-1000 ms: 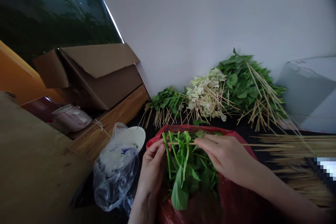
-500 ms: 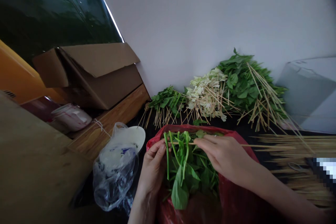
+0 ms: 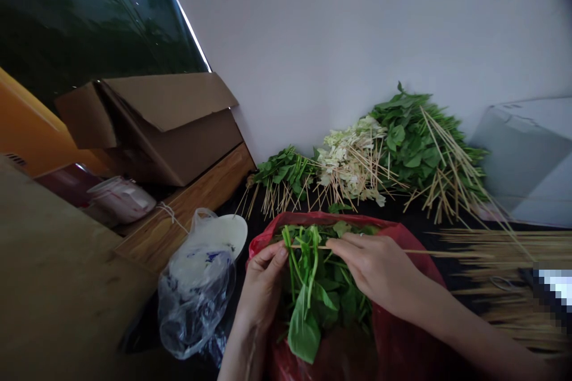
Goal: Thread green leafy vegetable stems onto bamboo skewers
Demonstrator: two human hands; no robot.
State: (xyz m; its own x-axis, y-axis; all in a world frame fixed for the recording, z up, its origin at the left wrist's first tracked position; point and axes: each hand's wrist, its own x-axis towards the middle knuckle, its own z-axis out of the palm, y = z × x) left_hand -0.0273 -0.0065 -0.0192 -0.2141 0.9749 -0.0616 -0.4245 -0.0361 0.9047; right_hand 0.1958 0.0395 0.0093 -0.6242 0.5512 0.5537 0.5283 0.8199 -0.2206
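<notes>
Above a red plastic bag (image 3: 402, 235) full of leafy greens (image 3: 344, 286), a thin wooden skewer (image 3: 429, 252) lies level between my hands. Several green stems (image 3: 308, 256) are threaded on it, with a large leaf (image 3: 305, 324) hanging down. My left hand (image 3: 263, 277) pinches a stem at the skewer's left end, thumb and fingertips together. My right hand (image 3: 375, 262) is closed round the skewer, just right of the stems, and the rest of the skewer sticks out to the right beyond it. Fingertips hide part of the skewer.
Skewered greens (image 3: 286, 169), pale cabbage skewers (image 3: 353, 158) and a bigger pile of green skewers (image 3: 415, 137) lie along the wall. Bare skewers (image 3: 491, 244) spread at right beside a white box (image 3: 527, 161). At left are a clear plastic bag (image 3: 194, 297), a white bowl (image 3: 236, 232) and a cardboard box (image 3: 179, 143).
The stem at my left fingers has shifted right along the skewer, closer to the others. My right hand has moved slightly left, and the hanging leaf has swung a little left and down.
</notes>
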